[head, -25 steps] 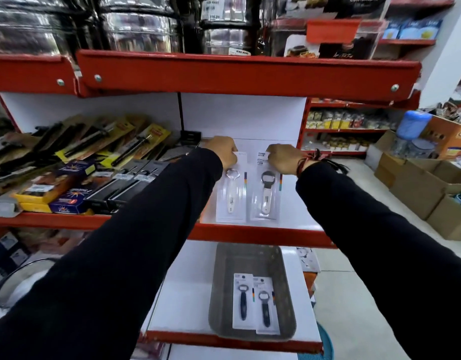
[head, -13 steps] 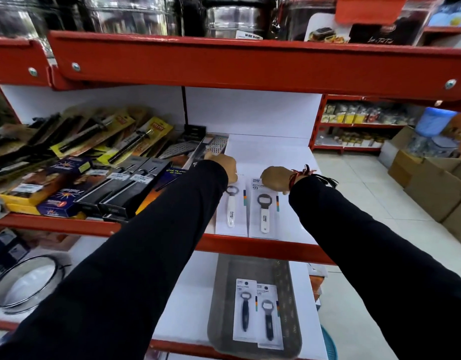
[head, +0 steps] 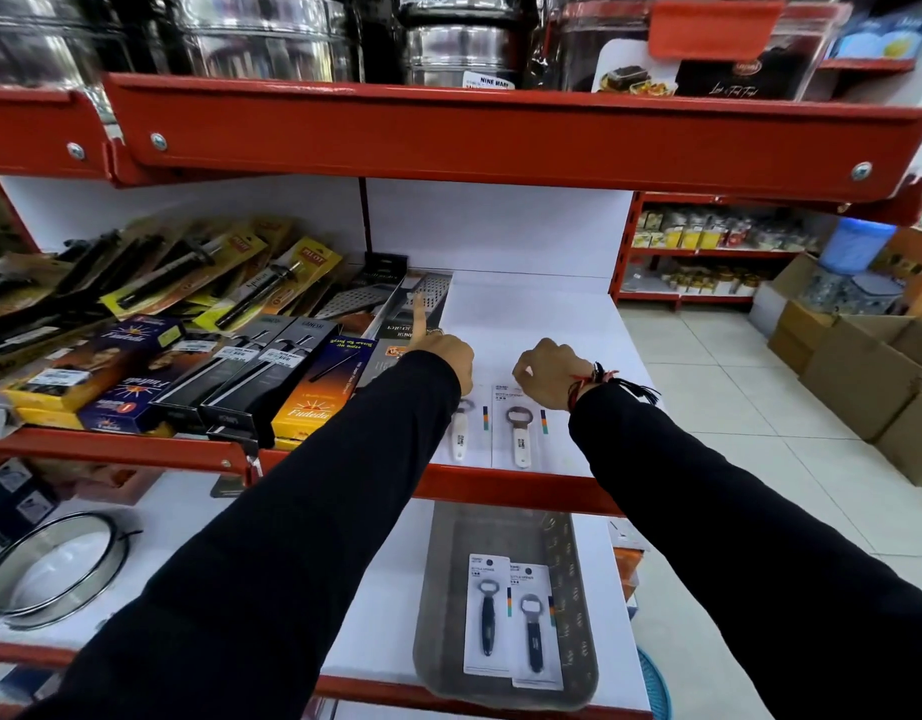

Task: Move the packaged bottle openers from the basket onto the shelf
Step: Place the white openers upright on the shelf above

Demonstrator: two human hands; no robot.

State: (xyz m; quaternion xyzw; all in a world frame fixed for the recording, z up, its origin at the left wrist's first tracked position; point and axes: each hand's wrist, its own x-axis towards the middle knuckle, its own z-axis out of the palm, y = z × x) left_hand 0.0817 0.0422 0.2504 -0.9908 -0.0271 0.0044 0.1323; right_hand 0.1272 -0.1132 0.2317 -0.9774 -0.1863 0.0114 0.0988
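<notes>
Openers: two white-handled packs (head: 521,433) lie flat side by side on the white shelf (head: 542,324), near its front edge, and two dark-handled packs (head: 510,621) lie in the grey basket (head: 438,589) one level below. So I judge the job about half done, at the moment of letting go of the white pair.

My left hand (head: 445,358) sits over the top of the left pack; its forefinger points toward the graters (head: 422,298) behind, the other fingers curled. Whether it pinches the card I cannot tell, as the hand hides the contact. My right hand (head: 549,371) hangs loosely curled just above the right pack's top edge, holding nothing that I can see.

Next I would drop both hands to the basket. Those dark packs overlap, so each hand must pick one card edge cleanly, then lay it beside the white ones.
</notes>
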